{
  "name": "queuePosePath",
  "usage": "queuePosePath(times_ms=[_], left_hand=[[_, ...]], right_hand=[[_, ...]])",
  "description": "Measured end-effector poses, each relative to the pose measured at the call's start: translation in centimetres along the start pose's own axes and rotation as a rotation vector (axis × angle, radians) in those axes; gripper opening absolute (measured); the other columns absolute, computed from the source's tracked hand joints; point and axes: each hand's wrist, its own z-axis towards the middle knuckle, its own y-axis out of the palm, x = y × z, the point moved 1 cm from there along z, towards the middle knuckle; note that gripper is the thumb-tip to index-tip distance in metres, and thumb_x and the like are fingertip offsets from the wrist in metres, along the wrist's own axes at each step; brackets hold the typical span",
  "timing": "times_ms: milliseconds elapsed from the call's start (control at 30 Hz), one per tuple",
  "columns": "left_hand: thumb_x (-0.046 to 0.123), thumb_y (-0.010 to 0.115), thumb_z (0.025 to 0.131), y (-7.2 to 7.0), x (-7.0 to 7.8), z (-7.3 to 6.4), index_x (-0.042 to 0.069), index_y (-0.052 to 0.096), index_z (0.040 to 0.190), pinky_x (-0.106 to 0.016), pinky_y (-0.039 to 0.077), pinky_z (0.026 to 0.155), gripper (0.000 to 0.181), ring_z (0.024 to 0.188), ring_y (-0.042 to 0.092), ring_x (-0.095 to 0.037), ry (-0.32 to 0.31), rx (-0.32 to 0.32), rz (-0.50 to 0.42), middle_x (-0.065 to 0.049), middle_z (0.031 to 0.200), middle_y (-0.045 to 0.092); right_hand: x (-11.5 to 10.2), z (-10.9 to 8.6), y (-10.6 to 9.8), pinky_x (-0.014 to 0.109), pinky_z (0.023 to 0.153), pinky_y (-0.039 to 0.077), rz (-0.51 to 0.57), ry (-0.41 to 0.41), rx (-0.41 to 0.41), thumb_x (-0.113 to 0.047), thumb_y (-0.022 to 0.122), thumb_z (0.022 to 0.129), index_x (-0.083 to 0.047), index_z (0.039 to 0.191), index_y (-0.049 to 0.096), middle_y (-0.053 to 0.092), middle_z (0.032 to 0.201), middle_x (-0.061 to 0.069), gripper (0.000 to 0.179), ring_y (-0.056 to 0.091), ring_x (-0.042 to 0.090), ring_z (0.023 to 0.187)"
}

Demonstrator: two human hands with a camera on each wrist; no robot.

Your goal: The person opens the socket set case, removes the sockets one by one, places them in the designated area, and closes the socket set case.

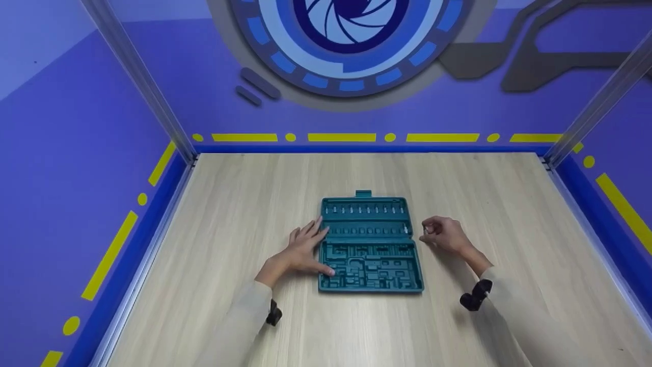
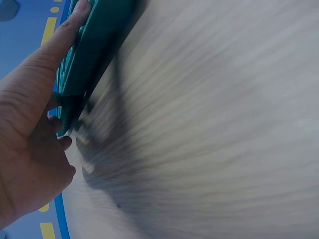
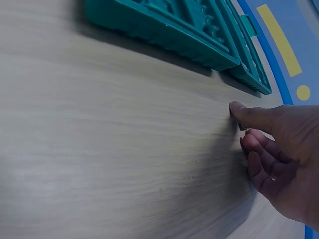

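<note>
Against the green case, the left hand lies splayed; the right hand pinches a small piece.

The right fingers mostly hide a piece too small to identify. Both wrist views crop the tool case; the head view, the desk's near edge.

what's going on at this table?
A person's left hand rests on the left edge of an open green case. Their right hand, just off the case's right side, pinches a small piece. The case's far row holds small metal bits; the next row shows one bit, at its right end.
</note>
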Motion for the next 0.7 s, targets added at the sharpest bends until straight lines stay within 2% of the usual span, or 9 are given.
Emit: queuePosePath(times_ms=[300, 400, 567, 700], left_hand=[[0.063, 0.084, 0.074, -0.1, 0.0, 0.0, 0.012, 0.020, 0.164, -0.065, 0.004, 0.125, 0.122, 0.161, 0.002, -0.038, -0.007, -0.004, 0.008, -0.011, 0.174, -0.002], [0.064, 0.083, 0.074, -0.1, 0.0, 0.0, 0.012, 0.019, 0.165, -0.065, 0.003, 0.125, 0.123, 0.161, 0.002, -0.038, -0.009, -0.006, 0.012, -0.011, 0.174, -0.002], [0.064, 0.084, 0.073, -0.1, 0.1, 0.0, 0.013, 0.019, 0.165, -0.064, 0.003, 0.126, 0.123, 0.161, 0.002, -0.038, -0.018, -0.006, 0.011, -0.011, 0.174, -0.003], [0.063, 0.084, 0.074, 0.0, 0.1, 0.1, 0.013, 0.019, 0.165, -0.064, 0.003, 0.125, 0.122, 0.161, 0.002, -0.038, -0.016, -0.007, 0.001, -0.010, 0.174, -0.003]], right_hand=[[0.0, -0.2, -0.1, 0.019, 0.063, 0.044, 0.034, -0.033, -0.007, -0.001, 0.077, 0.087, 0.010, 0.119, 0.066, 0.068, 0.094, 0.018, 0.036, 0.059, 0.019, 0.080], [-0.1, -0.1, -0.6, 0.020, 0.065, 0.045, 0.017, -0.053, -0.023, -0.003, 0.077, 0.087, 0.010, 0.121, 0.066, 0.069, 0.097, 0.020, 0.038, 0.062, 0.022, 0.084], [-1.1, 0.3, -1.8, 0.023, 0.073, 0.050, 0.033, -0.086, -0.032, -0.003, 0.074, 0.090, 0.011, 0.123, 0.065, 0.069, 0.103, 0.025, 0.037, 0.068, 0.035, 0.095], [-1.9, 0.7, -1.8, 0.021, 0.074, 0.051, 0.057, -0.088, -0.053, -0.005, 0.071, 0.093, 0.009, 0.123, 0.067, 0.069, 0.105, 0.025, 0.033, 0.068, 0.032, 0.095]])
